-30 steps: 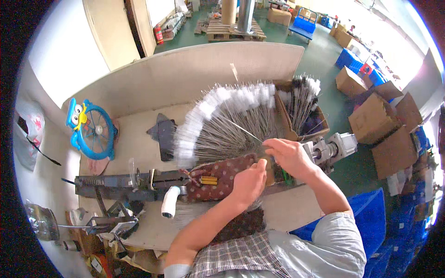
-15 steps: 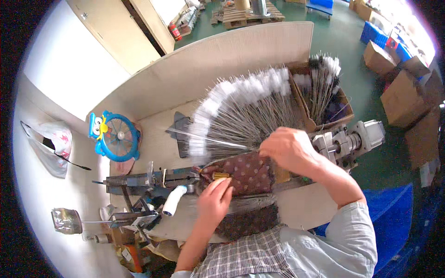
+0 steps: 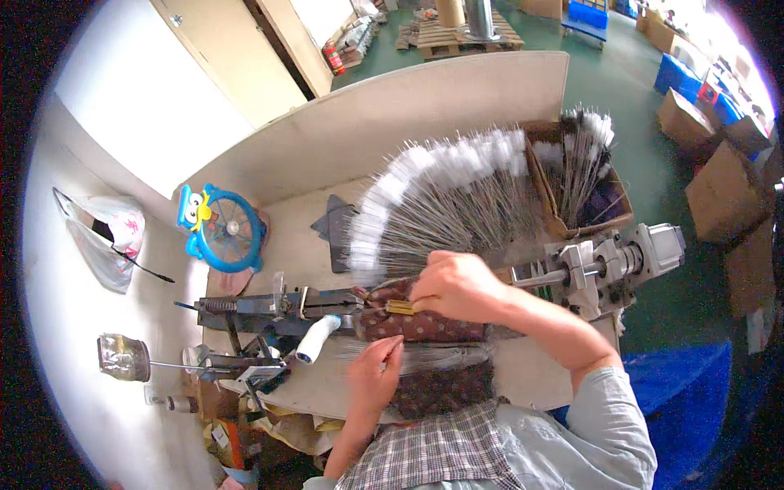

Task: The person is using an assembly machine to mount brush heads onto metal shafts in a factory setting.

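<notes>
My right hand (image 3: 461,287) is closed over a dark red polka-dot cloth (image 3: 441,328), its fingertips at the end of a small brass-coloured piece (image 3: 400,307). What its fingers pinch is hidden. My left hand (image 3: 376,376) is lower, thumb and fingers pinched together beside a bundle of thin, pale wires (image 3: 445,357) along the cloth's near side; I cannot make out what is in them. Beyond the cloth, many wire-stemmed brushes with white tips (image 3: 441,167) lie fanned out. Left of the cloth is a metal bench fixture (image 3: 269,309) with narrow jaws pointing at it.
A motor-driven shaft (image 3: 600,265) stands right of the cloth. Behind it, a cardboard box (image 3: 555,220) holds more brushes. A blue toy-like fan (image 3: 224,233) and a white curved tube (image 3: 318,337) are on the left. A raised board (image 3: 392,98) borders the bench's far side.
My right hand has moved left to the brass piece, and the long white-tipped brush stretching left from it no longer shows. My left hand has left the brass piece and dropped toward the wire bundle.
</notes>
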{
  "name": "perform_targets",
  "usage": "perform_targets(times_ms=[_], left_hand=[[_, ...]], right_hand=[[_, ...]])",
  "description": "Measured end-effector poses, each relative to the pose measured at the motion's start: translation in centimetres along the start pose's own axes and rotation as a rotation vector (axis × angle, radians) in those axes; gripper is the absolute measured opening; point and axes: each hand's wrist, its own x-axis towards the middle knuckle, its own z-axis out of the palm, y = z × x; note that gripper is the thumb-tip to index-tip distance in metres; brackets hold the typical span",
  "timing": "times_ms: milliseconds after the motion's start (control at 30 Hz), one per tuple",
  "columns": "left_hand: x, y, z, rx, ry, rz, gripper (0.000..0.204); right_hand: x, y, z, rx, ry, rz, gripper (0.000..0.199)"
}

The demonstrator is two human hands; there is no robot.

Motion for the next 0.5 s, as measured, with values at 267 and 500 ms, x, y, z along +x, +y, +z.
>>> perform_targets(times_ms=[267,500], left_hand=[[-0.5,-3.5,-2.6,-0.815,0.078,-0.764,0.020],[1.6,-5.5,-3.8,-1.707,0.020,-0.743,0.047]], right_hand=[[4.3,-1.2,6.4,0.000,0.037,0.088,0.008],[5.5,-2.1,8.1,-0.085,0.056,0.157,0.006]])
